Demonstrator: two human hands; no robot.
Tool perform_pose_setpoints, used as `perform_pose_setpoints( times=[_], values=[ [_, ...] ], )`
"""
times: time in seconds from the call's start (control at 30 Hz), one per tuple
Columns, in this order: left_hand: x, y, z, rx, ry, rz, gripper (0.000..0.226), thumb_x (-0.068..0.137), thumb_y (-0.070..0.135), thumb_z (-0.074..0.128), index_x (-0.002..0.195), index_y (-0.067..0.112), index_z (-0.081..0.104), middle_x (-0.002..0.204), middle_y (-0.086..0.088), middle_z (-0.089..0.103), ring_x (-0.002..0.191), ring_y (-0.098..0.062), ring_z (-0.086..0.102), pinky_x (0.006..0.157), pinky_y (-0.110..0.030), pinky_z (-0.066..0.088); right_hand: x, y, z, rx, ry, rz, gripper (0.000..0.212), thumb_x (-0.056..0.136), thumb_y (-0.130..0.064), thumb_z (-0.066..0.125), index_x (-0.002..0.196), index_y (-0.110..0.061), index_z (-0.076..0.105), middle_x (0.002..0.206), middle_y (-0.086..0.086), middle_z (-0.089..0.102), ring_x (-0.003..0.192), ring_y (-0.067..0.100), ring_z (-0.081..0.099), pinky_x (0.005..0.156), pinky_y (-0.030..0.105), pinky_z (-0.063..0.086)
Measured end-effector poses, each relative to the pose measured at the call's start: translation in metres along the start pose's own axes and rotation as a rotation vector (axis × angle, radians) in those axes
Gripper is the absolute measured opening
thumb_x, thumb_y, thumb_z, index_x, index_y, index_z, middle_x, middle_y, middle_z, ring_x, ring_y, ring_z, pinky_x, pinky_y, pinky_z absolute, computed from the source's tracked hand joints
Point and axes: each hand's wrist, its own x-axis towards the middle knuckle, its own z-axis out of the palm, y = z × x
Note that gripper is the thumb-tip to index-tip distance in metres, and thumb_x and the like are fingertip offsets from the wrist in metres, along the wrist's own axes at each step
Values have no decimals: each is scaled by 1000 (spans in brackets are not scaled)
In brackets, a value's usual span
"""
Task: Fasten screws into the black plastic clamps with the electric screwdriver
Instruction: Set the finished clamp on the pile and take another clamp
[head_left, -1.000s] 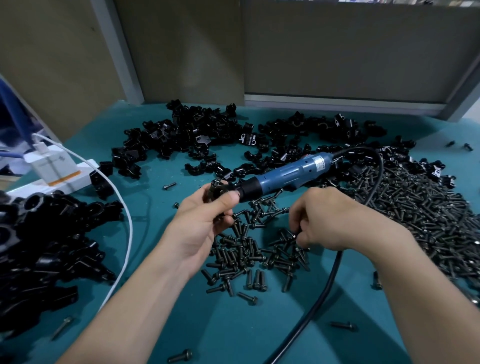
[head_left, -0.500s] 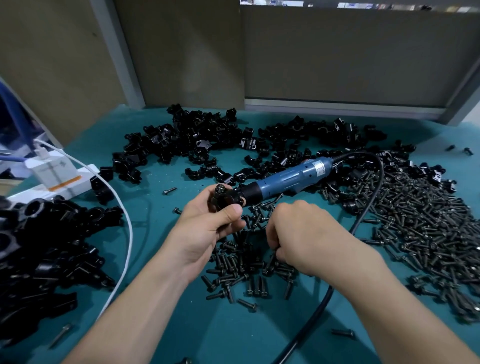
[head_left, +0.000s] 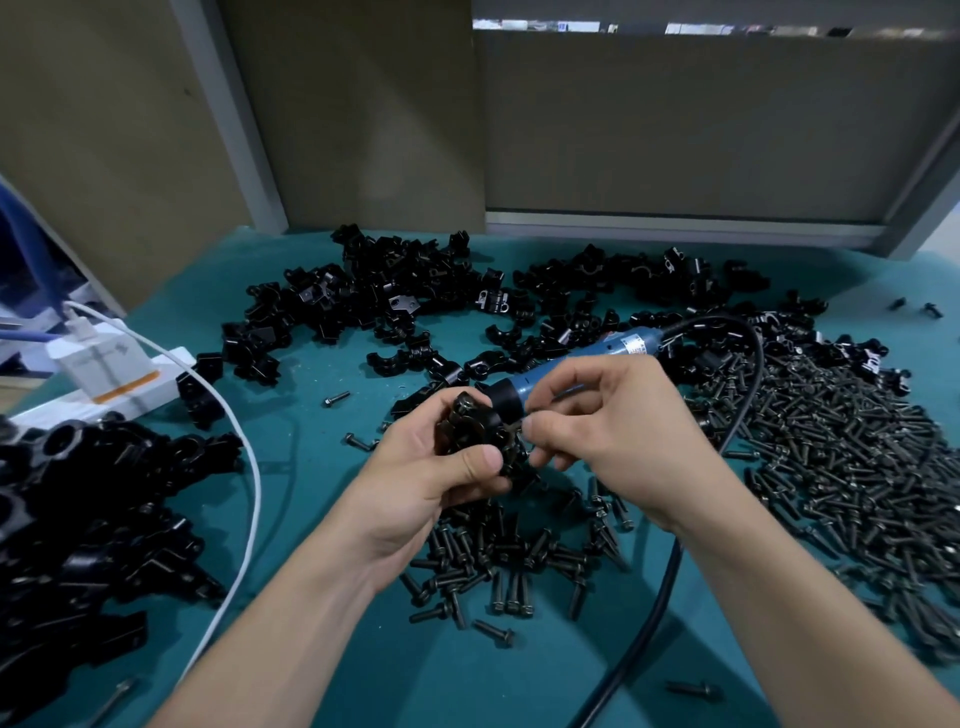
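Over the tabletop's (head_left: 322, 483) middle the left grip (head_left: 431, 483) curls round a black clamp (head_left: 475, 434), steadying it for the right grip (head_left: 597, 421), which pinches what seems a screw (head_left: 515, 427) at its edge. The electric screwdriver (head_left: 571, 364) lies just behind, idle.

Table cover (head_left: 322, 519): plain teal, no pattern.
Clamps (head_left: 395, 291): black plastic, a few pale glints on their edges; the heap at near left (head_left: 78, 509) is the same black.
Screws (head_left: 857, 467): dark grey-black metal with a dull sheen.
Electric screwdriver (head_left: 608, 347): blue body, black collar at the nose, small white label with dark print near the tail.
Cord (head_left: 660, 613): black.
Power strip (head_left: 130, 400): white, one orange band.
Charger (head_left: 91, 358): white with a faint grey mark.
Charging cable (head_left: 255, 483): white.
Thin cable at far left (head_left: 26, 338): blue.
Wall panels (head_left: 363, 130): dull olive-tan, unpatterned.
Frame posts (head_left: 239, 130): pale grey.
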Motion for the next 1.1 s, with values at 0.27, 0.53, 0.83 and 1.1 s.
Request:
perform_pose_setpoints(
  times=[0.27,0.53,0.83,1.1],
  values=[
    [0,0,4,-4,20,28,48,73,6,82,117,10,65,99,-5,73,80,-19,69,73,-28,61,1,8,3,-63,23,2,18,84,-10,83,79,-25,75,66,5,75,65,29,75,65,46,63],
    [-1,0,3,16,8,45,36,83,-10,76,106,17,71,98,-3,72,83,-20,69,73,-29,60,5,10,3,4,21,-24,19,84,-7,84,80,-23,76,66,7,75,64,29,76,61,37,59],
    [-1,-2,6,63,19,94,41,84,-12,75,98,26,73,96,1,75,82,-17,71,72,-28,60,4,15,8,-28,26,16,15,84,-10,84,78,-22,75,65,6,75,64,30,75,68,50,63],
    [-3,-4,5,163,51,142,35,76,7,81,106,21,68,91,0,69,74,-15,64,65,-26,54,-1,19,22,-122,41,-3,21,91,-24,79,74,-19,67,50,3,65,39,9,51,41,19,38]
  ],
)
